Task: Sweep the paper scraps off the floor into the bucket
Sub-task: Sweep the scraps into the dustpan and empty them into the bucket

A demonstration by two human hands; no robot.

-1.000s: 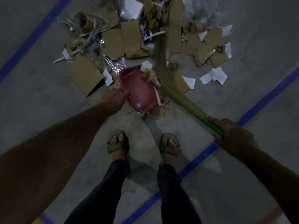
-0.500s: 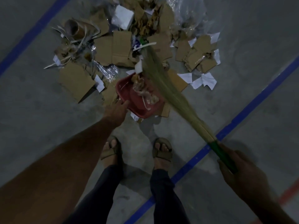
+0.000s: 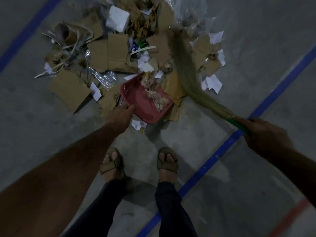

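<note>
A heap of torn cardboard and white paper scraps [image 3: 118,53] covers the concrete floor ahead of my feet. A red dustpan [image 3: 145,101] lies at the heap's near edge with a crumpled clear wrapper [image 3: 157,98] and bits inside it. My left hand [image 3: 119,117] holds the pan's near left rim. My right hand [image 3: 263,132] grips the green handle of a grass broom [image 3: 186,69]. Its bristles, blurred by motion, reach over the scraps to the right of the pan. No bucket is in view.
Blue floor tape [image 3: 239,134] runs diagonally at right and another blue line [image 3: 29,31] at upper left. A red line [image 3: 290,218] shows at lower right. My sandalled feet [image 3: 112,163] stand just behind the pan. Clear plastic film [image 3: 193,12] lies at the heap's far side.
The broom has swung from over the pan out to the right and farther into the heap. Scraps and a wrapper now lie in the pan. My left hand stays on the pan's rim.
</note>
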